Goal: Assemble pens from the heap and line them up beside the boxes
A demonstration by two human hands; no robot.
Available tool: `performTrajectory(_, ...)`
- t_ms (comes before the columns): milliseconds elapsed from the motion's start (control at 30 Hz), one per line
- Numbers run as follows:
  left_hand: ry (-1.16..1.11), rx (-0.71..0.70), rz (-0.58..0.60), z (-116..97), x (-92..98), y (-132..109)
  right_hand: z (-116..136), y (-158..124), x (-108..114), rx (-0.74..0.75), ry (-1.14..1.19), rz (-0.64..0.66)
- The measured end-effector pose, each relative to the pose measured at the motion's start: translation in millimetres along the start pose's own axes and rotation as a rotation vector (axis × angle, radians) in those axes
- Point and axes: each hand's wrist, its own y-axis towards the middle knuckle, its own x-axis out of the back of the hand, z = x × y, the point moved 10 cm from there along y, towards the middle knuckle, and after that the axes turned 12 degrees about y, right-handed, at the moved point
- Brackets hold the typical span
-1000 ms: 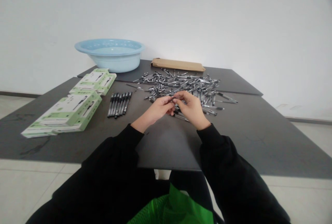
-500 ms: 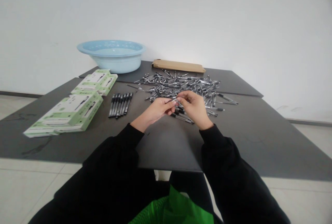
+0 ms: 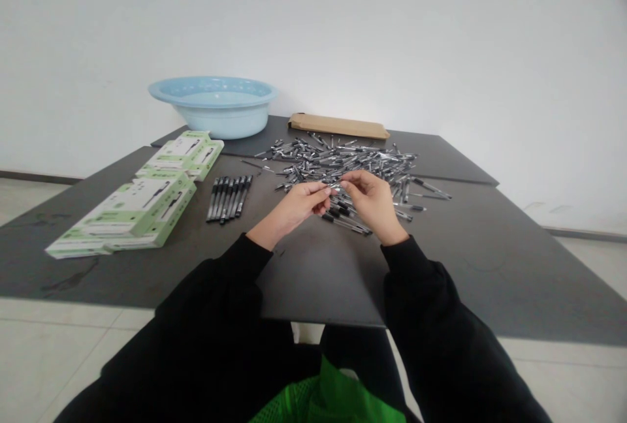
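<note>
One slim pen piece [image 3: 335, 185] is at the centre of the frame, pinched by the fingers of your left hand [image 3: 298, 206] and your right hand [image 3: 373, 202]. Just beyond lies one heap of pens [image 3: 353, 160], too jumbled to count. Left of centre, you have one row of about seven pens [image 3: 228, 198]; farther left, at least four boxes [image 3: 132, 202]. One basin [image 3: 223, 121] stands upper left.

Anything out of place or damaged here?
The heaped clear-and-black plastic pens lie jumbled, unlike the tidy row of similar pens to their left. Near left, a dark streak, possibly a stain, marks the grey tabletop.
</note>
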Motion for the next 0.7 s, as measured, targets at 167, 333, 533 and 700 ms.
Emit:
performTrajectory(167,0.210,-0.086,-0.018,-8,2.4,1,-14,1,-4,-0.060,0.049,0.055)
performTrajectory(333,0.450,-0.101,0.031,-12,-5.2,-2,-33,0,-13,-0.167,0.279,0.064)
performTrajectory(533,0.919,-0.236,-0.110,-29,-1.2,-11,-60,-9,-20,-0.410,0.357,0.067)
performTrajectory(700,1.202,-0.331,-0.180,-37,-5.8,-18,-71,-17,-29,-0.529,0.478,0.083)
